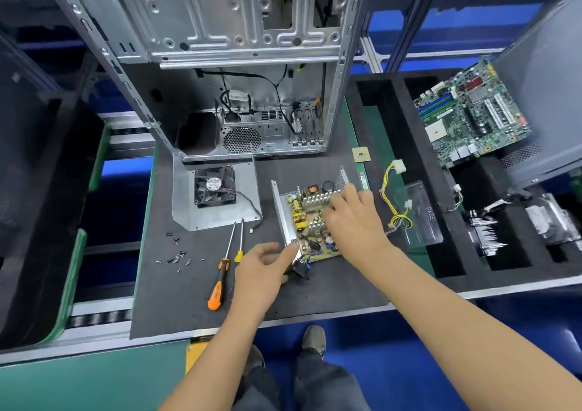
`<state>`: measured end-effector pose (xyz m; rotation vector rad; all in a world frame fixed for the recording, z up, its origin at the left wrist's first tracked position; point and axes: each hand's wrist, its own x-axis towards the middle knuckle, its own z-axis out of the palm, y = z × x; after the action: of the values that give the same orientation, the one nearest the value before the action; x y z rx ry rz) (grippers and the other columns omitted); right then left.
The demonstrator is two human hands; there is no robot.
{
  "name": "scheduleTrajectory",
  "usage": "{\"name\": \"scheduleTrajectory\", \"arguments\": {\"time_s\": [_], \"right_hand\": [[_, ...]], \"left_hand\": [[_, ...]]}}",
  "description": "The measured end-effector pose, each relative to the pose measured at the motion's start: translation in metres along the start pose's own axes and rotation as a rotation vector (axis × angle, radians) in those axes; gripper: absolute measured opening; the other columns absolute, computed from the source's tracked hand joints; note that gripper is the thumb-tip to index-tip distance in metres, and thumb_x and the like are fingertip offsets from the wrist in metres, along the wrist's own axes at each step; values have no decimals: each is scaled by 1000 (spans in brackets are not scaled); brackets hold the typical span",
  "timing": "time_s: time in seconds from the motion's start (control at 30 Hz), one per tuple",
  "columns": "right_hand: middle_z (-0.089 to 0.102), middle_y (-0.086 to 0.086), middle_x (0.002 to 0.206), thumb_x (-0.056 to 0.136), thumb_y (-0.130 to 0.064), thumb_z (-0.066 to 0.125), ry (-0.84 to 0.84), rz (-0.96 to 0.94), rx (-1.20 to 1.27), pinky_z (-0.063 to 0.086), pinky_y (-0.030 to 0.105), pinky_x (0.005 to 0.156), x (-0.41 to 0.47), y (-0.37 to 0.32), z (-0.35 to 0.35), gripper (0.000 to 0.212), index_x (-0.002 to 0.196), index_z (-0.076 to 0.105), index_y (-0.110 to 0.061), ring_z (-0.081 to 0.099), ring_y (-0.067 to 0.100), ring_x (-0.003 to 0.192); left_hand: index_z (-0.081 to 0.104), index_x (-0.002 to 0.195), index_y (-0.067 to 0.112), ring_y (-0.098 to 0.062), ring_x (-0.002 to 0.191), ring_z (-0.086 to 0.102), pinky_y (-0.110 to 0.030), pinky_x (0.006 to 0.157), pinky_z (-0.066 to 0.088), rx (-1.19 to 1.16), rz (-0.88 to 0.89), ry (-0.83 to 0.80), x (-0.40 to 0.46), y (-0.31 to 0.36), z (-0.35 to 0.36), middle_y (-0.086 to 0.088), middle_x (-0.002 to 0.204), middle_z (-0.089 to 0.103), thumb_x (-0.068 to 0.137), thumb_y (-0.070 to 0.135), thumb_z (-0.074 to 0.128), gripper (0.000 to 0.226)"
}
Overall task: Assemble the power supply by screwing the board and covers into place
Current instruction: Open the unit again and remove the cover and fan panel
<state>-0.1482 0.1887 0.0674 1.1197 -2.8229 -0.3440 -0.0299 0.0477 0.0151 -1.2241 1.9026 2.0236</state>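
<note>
I am working on the dark, matte mat of the worktop [195, 297], with bare mat lying open between my arms and the near edge. The power supply board [307, 221], studded with ribbed silver heat sinks and yellow coils, is sitting in its bent sheet-metal tray [281, 212] near the mat's right edge. My right hand [352, 218] is lying over the board, fingers spread fairly straight and pressing down, the grip clasping nothing. My left hand [261, 268] is touching the tray's near corner with its fingertips; a black connector [299, 270] is sitting partly under it, and I cannot tell whether that grip is pinching it. Just left, two screwdrivers [226, 262] are lying side by side, and small dark screws [178, 254] are scattered beyond them. The fan cover plate [217, 196] is resting behind, flat and grey. Yellow wires [393, 199] are trailing off rightwards.
</note>
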Motion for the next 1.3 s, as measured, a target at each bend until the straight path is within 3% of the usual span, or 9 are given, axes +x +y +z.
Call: {"name": "scheduleTrajectory", "arguments": {"time_s": [0.17, 0.23, 0.33, 0.57, 0.7, 0.87, 0.93, 1.07, 1.3], "right_hand": [[62, 7, 103, 64, -71, 70, -200, -25, 304, 41, 40, 79, -21, -32, -3, 76, 112, 56, -14, 56, 29, 97], [62, 6, 113, 78, -63, 66, -353, -2, 393, 45, 39, 83, -38, -51, 5, 72, 128, 47, -14, 59, 29, 104], [60, 2, 115, 96, -38, 55, -259, 136, 577, 47, 36, 80, -56, -57, 23, 39, 130, 49, -20, 60, 26, 104], [73, -3, 81, 85, -29, 75, -182, 671, 1517, 57, 24, 74, -62, -35, 21, 20, 101, 66, -38, 71, 6, 74], [72, -7, 73, 84, -36, 75, -10, 834, 1422, 52, 17, 69, -39, -64, 19, 16, 95, 64, -32, 68, 5, 75], [70, 7, 97, 99, -4, 50, -81, 637, 1264, 54, 38, 85, -42, -82, 29, 32, 125, 66, -15, 68, 19, 88], [67, 8, 97, 95, -2, 55, -54, 435, 931, 54, 39, 77, -47, -75, 33, 37, 127, 65, -18, 65, 25, 87], [60, 6, 84, 73, 1, 78, 297, 236, 530, 43, 35, 61, -49, -68, 34, 23, 93, 74, -12, 55, 26, 74], [62, 5, 105, 68, -2, 82, 190, 197, 422, 39, 39, 66, -46, -65, 42, 39, 103, 73, -17, 52, 31, 87]], "left_hand": [[65, 106, 15, -22, 85, 75, -37, 77, 63, -105, -39, -5, 4, 1, 0, -7, 87, 77, 73, 38, 88, 46], [64, 105, 17, -21, 81, 76, -36, 74, 63, -97, -35, -27, 5, 2, -3, -5, 82, 77, 72, 39, 88, 47], [63, 107, 17, -20, 77, 76, -32, 65, 62, -89, -35, -60, 4, 0, -4, -5, 81, 77, 74, 42, 86, 47], [66, 106, 21, -16, 85, 74, -31, 68, 62, -15, 28, -5, 8, 1, -7, 0, 99, 73, 96, 52, 56, 34], [66, 112, 22, -7, 86, 73, -25, 67, 59, 17, 91, -40, 8, 4, -9, 4, 102, 74, 100, 49, 51, 33], [70, 103, 31, -6, 90, 73, -24, 71, 58, 29, 130, -114, 8, 5, -7, 12, 95, 77, 100, 41, 56, 18], [71, 100, 36, -5, 92, 72, -24, 75, 59, 37, 142, -108, 11, 3, -8, 14, 93, 76, 96, 36, 65, 7], [73, 103, 32, -8, 94, 72, -22, 74, 59, -2, 145, -110, 13, -1, -9, 11, 97, 77, 93, 30, 70, 10], [70, 122, 17, -11, 105, 71, -27, 86, 59, -33, 84, -155, 13, -6, -13, 3, 108, 76, 95, 25, 68, 28]]}}
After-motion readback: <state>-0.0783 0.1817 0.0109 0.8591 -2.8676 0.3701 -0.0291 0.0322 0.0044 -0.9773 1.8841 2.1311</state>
